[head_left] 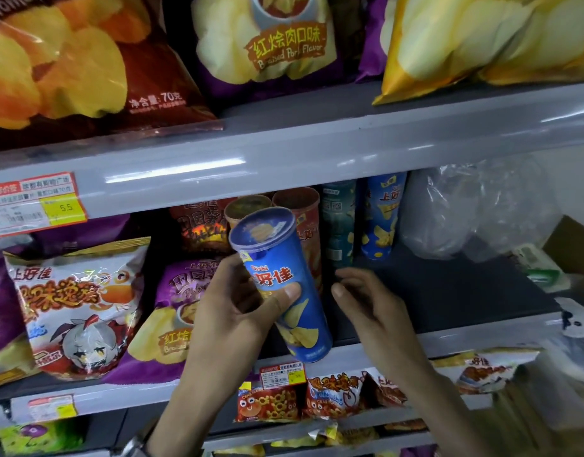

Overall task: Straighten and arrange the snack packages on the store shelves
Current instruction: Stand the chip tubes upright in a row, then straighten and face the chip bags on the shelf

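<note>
- Can [284,285] is gripped in the left hand [237,308], thumb across its label; it hangs before the middle shelf [449,291], tilted, lid up-left, base down-right over the shelf's front edge.
- Right hand [366,301] is just beside the can's lower half, fingers slack, grasping nothing.
- Bare shelf lies right of the base; upright cans [381,216] stand behind, bags [482,209] far right.

The grey upper shelf [284,153] in front of me carries a brown chip bag [86,77] at 11 o'clock, a purple chip bag [277,44] at 12 and a yellow chip bag [482,44] at 1. On the dark middle shelf [449,291], a white crab-snack bag [76,308] stands at 9 o'clock. Upright canisters [381,216] stand at the back, and crumpled clear plastic [475,209] lies at 3.
</note>
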The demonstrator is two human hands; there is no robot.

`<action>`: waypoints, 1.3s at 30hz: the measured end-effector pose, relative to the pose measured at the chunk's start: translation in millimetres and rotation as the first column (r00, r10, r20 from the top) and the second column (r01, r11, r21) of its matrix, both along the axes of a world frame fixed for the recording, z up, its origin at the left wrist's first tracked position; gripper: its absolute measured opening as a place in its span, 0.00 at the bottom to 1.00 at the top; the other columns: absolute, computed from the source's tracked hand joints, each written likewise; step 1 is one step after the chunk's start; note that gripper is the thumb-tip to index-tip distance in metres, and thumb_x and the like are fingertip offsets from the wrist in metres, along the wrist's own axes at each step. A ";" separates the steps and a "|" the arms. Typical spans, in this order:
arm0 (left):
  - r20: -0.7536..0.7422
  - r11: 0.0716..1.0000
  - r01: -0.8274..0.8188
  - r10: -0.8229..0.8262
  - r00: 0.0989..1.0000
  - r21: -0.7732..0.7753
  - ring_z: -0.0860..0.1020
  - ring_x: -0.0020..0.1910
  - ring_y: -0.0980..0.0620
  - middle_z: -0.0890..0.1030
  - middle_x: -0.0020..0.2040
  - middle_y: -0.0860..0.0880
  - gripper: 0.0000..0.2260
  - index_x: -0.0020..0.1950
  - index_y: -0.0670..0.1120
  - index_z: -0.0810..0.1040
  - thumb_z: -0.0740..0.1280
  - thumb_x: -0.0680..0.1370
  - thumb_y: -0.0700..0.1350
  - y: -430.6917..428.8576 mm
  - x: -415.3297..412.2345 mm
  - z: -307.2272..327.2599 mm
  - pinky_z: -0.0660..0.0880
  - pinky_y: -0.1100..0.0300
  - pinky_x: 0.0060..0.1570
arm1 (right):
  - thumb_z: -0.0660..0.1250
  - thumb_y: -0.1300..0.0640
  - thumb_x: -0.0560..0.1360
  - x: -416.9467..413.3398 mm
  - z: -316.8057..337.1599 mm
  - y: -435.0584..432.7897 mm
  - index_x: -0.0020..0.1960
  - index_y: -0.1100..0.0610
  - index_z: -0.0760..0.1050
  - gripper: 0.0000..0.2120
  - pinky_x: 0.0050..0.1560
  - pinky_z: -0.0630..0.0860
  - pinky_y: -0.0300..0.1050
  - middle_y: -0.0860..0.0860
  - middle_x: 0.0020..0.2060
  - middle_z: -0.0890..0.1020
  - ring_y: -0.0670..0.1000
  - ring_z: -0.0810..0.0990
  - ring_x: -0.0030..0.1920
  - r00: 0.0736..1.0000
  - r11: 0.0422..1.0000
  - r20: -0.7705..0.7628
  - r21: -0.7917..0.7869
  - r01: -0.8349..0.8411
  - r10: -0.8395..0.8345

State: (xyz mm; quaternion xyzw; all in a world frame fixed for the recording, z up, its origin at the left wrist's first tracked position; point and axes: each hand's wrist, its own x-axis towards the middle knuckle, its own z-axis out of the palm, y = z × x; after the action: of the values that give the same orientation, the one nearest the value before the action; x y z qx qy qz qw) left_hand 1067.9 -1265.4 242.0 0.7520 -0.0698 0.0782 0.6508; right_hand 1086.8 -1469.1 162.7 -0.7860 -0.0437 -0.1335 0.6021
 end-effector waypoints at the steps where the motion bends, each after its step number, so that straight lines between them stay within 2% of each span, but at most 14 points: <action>1: 0.001 1.000 0.000 0.000 1.000 0.011 0.87 0.52 0.51 0.88 0.53 0.51 0.23 0.63 0.46 0.79 0.80 0.70 0.46 -8.0 3.3 -1.8 0.84 0.58 0.49 | 0.66 0.37 0.79 -12.5 2.8 -1.4 0.65 0.42 0.75 0.18 0.55 0.77 0.37 0.40 0.54 0.83 0.41 0.81 0.57 0.999 0.999 0.003 0.014 -0.033 0.033; 4: -0.001 1.000 -0.003 0.003 1.000 0.024 0.87 0.51 0.51 0.88 0.53 0.51 0.25 0.63 0.48 0.78 0.82 0.70 0.48 -35.1 12.6 -8.9 0.83 0.53 0.52 | 0.68 0.32 0.76 -33.2 -1.9 -4.2 0.73 0.39 0.66 0.29 0.59 0.76 0.43 0.38 0.64 0.77 0.43 0.77 0.64 0.999 0.993 -0.011 -0.107 -0.039 0.038; 6: -0.001 1.000 0.012 -0.012 1.000 -0.005 0.87 0.50 0.54 0.87 0.53 0.51 0.25 0.64 0.48 0.76 0.82 0.72 0.45 -55.7 18.8 -15.6 0.82 0.58 0.48 | 0.71 0.31 0.71 -33.6 -6.8 -5.7 0.75 0.38 0.62 0.37 0.58 0.76 0.43 0.35 0.65 0.73 0.41 0.75 0.64 0.999 0.982 -0.026 -0.190 0.022 -0.027; 9: 0.025 0.998 0.052 -0.051 0.998 -0.029 0.86 0.52 0.59 0.86 0.54 0.54 0.23 0.64 0.51 0.75 0.80 0.74 0.42 -90.3 25.4 -26.4 0.83 0.60 0.50 | 0.71 0.32 0.66 -24.6 -14.0 -14.4 0.70 0.43 0.67 0.37 0.54 0.79 0.44 0.40 0.60 0.76 0.40 0.77 0.59 0.988 0.976 -0.019 -0.156 0.152 -0.156; 12: 0.083 0.997 0.065 -0.062 0.995 -0.029 0.84 0.54 0.60 0.84 0.58 0.53 0.24 0.64 0.55 0.73 0.80 0.75 0.41 -117.8 39.7 -42.4 0.81 0.63 0.52 | 0.72 0.45 0.68 -5.2 -22.4 -33.6 0.69 0.51 0.70 0.31 0.54 0.80 0.46 0.46 0.58 0.79 0.47 0.80 0.58 0.973 0.960 -0.020 -0.171 0.222 -0.229; 15: 0.039 0.993 0.120 -0.119 0.992 -0.015 0.83 0.60 0.56 0.83 0.63 0.50 0.26 0.69 0.53 0.72 0.79 0.75 0.47 -136.6 57.0 -62.4 0.81 0.54 0.60 | 0.73 0.61 0.74 18.2 -26.7 -56.9 0.72 0.52 0.70 0.28 0.55 0.77 0.39 0.48 0.60 0.82 0.50 0.82 0.59 0.965 0.949 -0.016 -0.186 0.254 -0.261; 17: -0.011 0.987 0.162 -0.162 0.987 -0.006 0.82 0.63 0.53 0.83 0.65 0.50 0.29 0.72 0.52 0.72 0.77 0.74 0.54 -144.0 65.5 -78.7 0.79 0.45 0.65 | 0.74 0.60 0.75 31.7 -25.9 -71.1 0.74 0.49 0.68 0.30 0.49 0.75 0.28 0.45 0.58 0.83 0.47 0.83 0.56 0.966 0.956 -0.031 -0.153 0.250 -0.257; 19: -0.048 0.979 0.198 -0.196 0.979 0.042 0.81 0.65 0.55 0.82 0.66 0.53 0.27 0.74 0.56 0.72 0.73 0.75 0.55 -149.5 71.2 -91.7 0.78 0.44 0.67 | 0.76 0.59 0.75 42.3 -24.1 -82.8 0.74 0.49 0.67 0.31 0.47 0.75 0.25 0.43 0.57 0.83 0.46 0.83 0.56 0.972 0.968 -0.053 -0.124 0.220 -0.228; 20: -0.058 0.975 0.213 -0.209 0.976 0.067 0.80 0.66 0.55 0.82 0.67 0.54 0.26 0.74 0.58 0.71 0.71 0.77 0.54 -152.1 73.0 -95.3 0.78 0.45 0.68 | 0.76 0.58 0.74 47.3 -24.3 -88.2 0.73 0.49 0.67 0.32 0.50 0.76 0.28 0.43 0.57 0.83 0.46 0.83 0.57 0.975 0.972 -0.065 -0.120 0.202 -0.211; 24: -0.082 0.973 0.216 -0.209 0.974 0.087 0.80 0.67 0.55 0.81 0.68 0.55 0.27 0.75 0.57 0.70 0.70 0.77 0.55 -159.5 81.0 -99.1 0.77 0.47 0.68 | 0.78 0.53 0.71 64.4 -28.1 -105.3 0.68 0.45 0.69 0.30 0.62 0.80 0.57 0.45 0.59 0.84 0.48 0.84 0.59 0.978 0.977 -0.077 -0.113 0.182 -0.191; 26: -0.105 0.974 0.212 -0.203 0.974 0.083 0.80 0.67 0.54 0.81 0.68 0.54 0.27 0.75 0.59 0.70 0.70 0.76 0.55 -162.6 84.3 -98.5 0.77 0.47 0.69 | 0.78 0.52 0.70 70.0 -29.4 -108.5 0.69 0.44 0.69 0.32 0.63 0.79 0.59 0.45 0.61 0.84 0.48 0.83 0.60 0.978 0.978 -0.078 -0.101 0.183 -0.191; 31: -0.126 0.972 0.215 -0.203 0.971 0.093 0.80 0.66 0.54 0.81 0.68 0.55 0.25 0.63 0.79 0.68 0.71 0.75 0.52 -162.7 92.3 -97.9 0.77 0.47 0.69 | 0.78 0.60 0.74 80.0 -32.4 -109.6 0.73 0.50 0.69 0.31 0.65 0.79 0.58 0.48 0.61 0.83 0.49 0.83 0.61 0.975 0.973 -0.074 -0.120 0.198 -0.208; 35: -0.160 0.951 0.280 -0.259 0.953 0.131 0.80 0.67 0.55 0.81 0.68 0.56 0.35 0.77 0.58 0.69 0.73 0.70 0.55 -151.0 92.5 -93.5 0.76 0.46 0.70 | 0.77 0.59 0.74 77.1 -32.1 -104.1 0.72 0.50 0.70 0.30 0.66 0.78 0.59 0.49 0.62 0.83 0.52 0.82 0.62 0.966 0.970 -0.118 -0.111 0.216 -0.228; 39: -0.180 0.882 0.355 -0.313 0.933 0.311 0.78 0.68 0.55 0.80 0.69 0.55 0.34 0.75 0.58 0.72 0.69 0.69 0.60 -128.8 63.3 -60.2 0.76 0.51 0.69 | 0.74 0.47 0.76 53.4 -24.9 -91.5 0.69 0.53 0.73 0.25 0.62 0.78 0.55 0.51 0.61 0.83 0.54 0.82 0.62 0.940 0.917 -0.044 -0.238 0.319 -0.338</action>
State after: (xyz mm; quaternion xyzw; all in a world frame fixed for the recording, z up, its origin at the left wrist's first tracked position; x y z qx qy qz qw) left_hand 1131.3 -1394.2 181.7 0.8324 -0.1702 -0.0954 0.5186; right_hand 1140.3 -1560.6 137.7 -0.8508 0.0995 -0.1935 0.4783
